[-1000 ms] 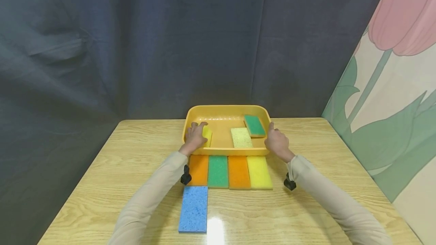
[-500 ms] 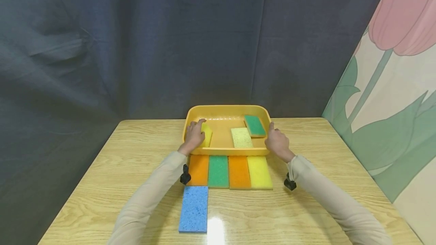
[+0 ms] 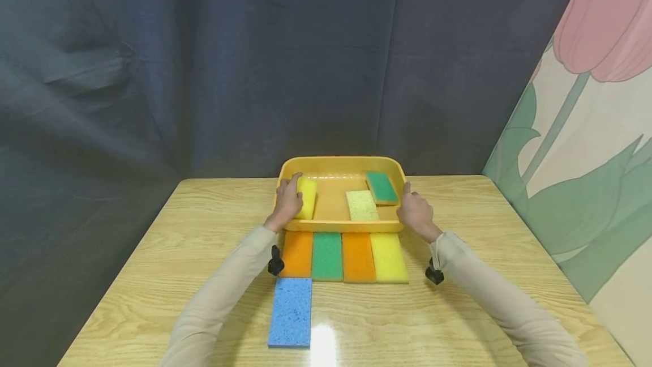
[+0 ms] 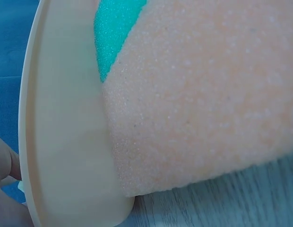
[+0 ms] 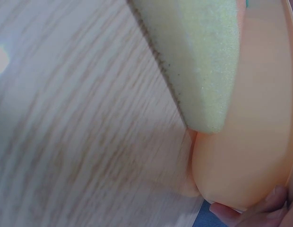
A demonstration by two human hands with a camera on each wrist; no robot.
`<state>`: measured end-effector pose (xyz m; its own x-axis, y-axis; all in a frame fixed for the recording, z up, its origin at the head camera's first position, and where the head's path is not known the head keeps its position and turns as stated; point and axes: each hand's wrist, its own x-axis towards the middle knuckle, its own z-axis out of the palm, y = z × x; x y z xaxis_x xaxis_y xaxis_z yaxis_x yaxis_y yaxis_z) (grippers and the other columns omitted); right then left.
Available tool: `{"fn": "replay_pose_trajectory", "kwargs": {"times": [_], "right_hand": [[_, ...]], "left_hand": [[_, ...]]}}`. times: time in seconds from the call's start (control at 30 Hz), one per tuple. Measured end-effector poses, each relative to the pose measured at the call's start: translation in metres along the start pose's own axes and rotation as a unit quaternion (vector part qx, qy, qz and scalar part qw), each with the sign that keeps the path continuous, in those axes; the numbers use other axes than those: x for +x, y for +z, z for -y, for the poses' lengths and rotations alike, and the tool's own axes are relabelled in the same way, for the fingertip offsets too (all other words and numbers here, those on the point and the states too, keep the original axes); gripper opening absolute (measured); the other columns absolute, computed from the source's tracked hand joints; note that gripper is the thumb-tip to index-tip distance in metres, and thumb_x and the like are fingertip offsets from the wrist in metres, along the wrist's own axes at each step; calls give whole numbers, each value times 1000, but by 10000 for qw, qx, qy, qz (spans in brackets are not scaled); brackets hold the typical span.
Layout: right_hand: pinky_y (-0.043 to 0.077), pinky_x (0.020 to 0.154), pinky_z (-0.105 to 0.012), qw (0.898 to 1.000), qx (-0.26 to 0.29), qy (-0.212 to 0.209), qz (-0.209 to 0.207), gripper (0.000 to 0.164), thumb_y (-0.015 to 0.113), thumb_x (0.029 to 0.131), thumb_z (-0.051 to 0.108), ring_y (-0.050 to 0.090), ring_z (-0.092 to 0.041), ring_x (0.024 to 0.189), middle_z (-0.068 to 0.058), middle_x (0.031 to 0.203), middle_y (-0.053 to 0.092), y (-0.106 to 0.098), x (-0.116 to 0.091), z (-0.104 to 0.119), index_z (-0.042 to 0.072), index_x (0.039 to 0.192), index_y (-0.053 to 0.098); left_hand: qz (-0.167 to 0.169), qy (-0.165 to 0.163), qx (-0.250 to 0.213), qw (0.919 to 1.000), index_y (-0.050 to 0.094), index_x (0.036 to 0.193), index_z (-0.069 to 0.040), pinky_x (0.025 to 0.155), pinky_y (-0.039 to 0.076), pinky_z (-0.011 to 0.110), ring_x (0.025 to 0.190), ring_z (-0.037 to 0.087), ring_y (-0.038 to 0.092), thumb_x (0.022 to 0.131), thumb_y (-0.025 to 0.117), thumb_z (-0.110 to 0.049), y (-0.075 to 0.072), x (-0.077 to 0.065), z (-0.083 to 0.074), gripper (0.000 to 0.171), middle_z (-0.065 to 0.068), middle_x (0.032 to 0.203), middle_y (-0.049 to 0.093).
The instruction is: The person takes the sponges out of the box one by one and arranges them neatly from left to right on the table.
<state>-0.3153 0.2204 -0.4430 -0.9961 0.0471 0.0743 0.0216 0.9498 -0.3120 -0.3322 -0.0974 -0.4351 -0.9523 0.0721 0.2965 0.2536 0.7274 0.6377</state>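
My left hand [image 3: 288, 199] reaches over the left rim of a yellow plastic bin [image 3: 338, 226]. Its relaxed fingers lie beside a bright yellow sponge [image 3: 308, 197]; the hand partly covers that sponge. At the right end of the bin my right hand [image 3: 416, 212] grips the wall, its fingertips [image 5: 274, 201] curling round the edge in the right wrist view. Inside the bin, a pale yellow sponge [image 3: 362, 205] lies right of the middle. A green-topped sponge [image 3: 382, 187] lies tilted behind it.
Along the bin's front stand an orange sponge [image 3: 297, 254], a green sponge [image 3: 327, 256], a second orange sponge [image 3: 359, 257] and a yellow sponge [image 3: 389, 257]. A blue sponge [image 3: 290, 313] lies nearer on the wooden table [image 3: 178, 242]. A dark curtain [image 3: 285, 61] hangs behind.
My left hand has drawn back leftward from the bright yellow sponge, and more of that sponge shows. The right hand keeps its grip on the bin.
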Motion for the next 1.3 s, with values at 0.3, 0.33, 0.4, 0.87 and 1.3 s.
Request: {"fn": "replay_pose_trajectory", "kwargs": {"times": [0.3,0.33,0.4,0.87,1.3], "right_hand": [[47,52,-44,10000,34,-10,58,69,51,89,4,54,-31,61,-28,94,59,-2,-1,1,-10,150,22],[46,52,-44,10000,37,-14,48,69,51,89,3,54,-31,61,-28,94,59,-2,-1,1,-10,150,22],[46,51,-43,10000,26,-15,16,69,51,88,3,53,-30,60,-27,92,58,-2,-1,1,-10,150,22],[45,51,-43,10000,73,-51,15,69,51,87,3,54,-31,60,-29,94,58,-1,-1,-1,-11,149,23],[48,53,-46,9999,100,-76,77,69,51,88,3,57,-34,63,-29,93,59,-5,-5,1,-11,149,22]], "left_hand": [[-37,-103,-285,9995,38,150,-6,92,44,51,108,43,50,94,59,6,-6,0,-1,60,30,127,41],[-47,-87,-309,9995,38,150,-6,92,44,50,108,42,51,94,59,5,-7,-1,-1,61,30,127,41],[-74,-49,-363,9993,37,150,-6,91,45,49,106,41,51,94,59,5,-8,-1,-1,61,29,126,41],[-480,134,-670,9965,41,148,-6,80,43,48,93,37,48,93,64,1,-17,-3,3,60,27,119,44],[-504,-35,-832,9953,43,147,-4,81,52,45,96,37,60,90,70,-3,-29,-4,1,63,25,115,51]]}}
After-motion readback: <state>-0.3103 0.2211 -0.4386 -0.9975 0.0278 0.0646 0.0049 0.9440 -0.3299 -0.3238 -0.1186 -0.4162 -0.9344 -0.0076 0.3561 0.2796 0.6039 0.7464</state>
